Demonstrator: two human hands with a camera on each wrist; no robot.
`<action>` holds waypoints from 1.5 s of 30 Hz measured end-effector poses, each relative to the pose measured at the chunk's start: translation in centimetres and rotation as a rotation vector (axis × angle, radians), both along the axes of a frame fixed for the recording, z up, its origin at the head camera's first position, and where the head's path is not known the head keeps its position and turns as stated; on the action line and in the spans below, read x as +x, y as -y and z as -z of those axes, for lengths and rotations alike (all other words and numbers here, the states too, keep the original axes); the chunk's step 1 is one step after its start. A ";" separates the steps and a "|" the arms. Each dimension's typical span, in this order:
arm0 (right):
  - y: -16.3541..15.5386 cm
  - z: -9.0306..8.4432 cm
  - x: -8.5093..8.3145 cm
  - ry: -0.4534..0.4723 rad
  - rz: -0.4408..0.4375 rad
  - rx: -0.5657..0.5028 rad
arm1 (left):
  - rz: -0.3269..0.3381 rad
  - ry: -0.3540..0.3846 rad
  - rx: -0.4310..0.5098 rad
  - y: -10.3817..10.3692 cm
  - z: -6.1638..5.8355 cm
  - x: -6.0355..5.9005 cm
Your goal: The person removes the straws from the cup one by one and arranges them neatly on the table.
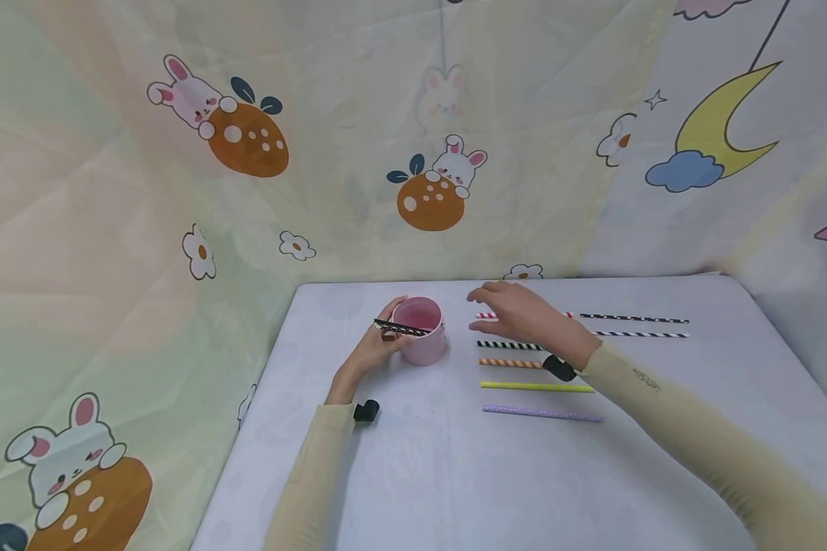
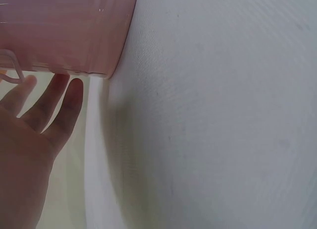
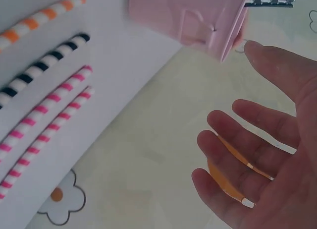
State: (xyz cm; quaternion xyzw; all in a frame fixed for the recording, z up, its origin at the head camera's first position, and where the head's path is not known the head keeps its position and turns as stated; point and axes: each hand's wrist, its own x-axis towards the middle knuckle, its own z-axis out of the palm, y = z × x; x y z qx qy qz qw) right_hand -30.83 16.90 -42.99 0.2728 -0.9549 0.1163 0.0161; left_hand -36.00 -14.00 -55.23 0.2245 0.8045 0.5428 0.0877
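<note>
A small pink bucket [image 1: 426,349] stands on the table, with a loop on its side in the right wrist view. My left hand [image 1: 374,346] grips it from the left, fingers along its wall in the left wrist view. Black patterned paper straws [image 1: 401,327] lean out over its left rim; how many is unclear. My right hand [image 1: 524,312] hovers right of the bucket, fingers spread and holding nothing. Under and beside it lie striped straws: pink-and-white ones [image 3: 47,110], a black-and-white one [image 1: 506,345] and an orange-and-white one [image 1: 510,363], partly hidden by the right hand and wrist.
Nearer the front lie a yellow straw [image 1: 537,386] and a lavender straw [image 1: 543,414]. Two black-and-white straws, one patterned [image 1: 634,318] and one striped [image 1: 644,334], lie farther right. The white table [image 1: 413,474] meets a printed cloth backdrop [image 1: 358,214] at the back.
</note>
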 end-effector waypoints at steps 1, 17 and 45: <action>0.3 0.1 0.0 -0.004 -0.011 -0.004 | 0.005 0.001 0.001 0.0 -0.5 0.2; 5.4 0.8 -0.5 -0.061 -0.168 -0.037 | 0.039 0.075 0.030 -0.2 -2.8 1.3; 11.3 2.4 -4.0 -0.013 -0.271 0.086 | 0.065 0.051 0.063 0.0 -2.5 1.1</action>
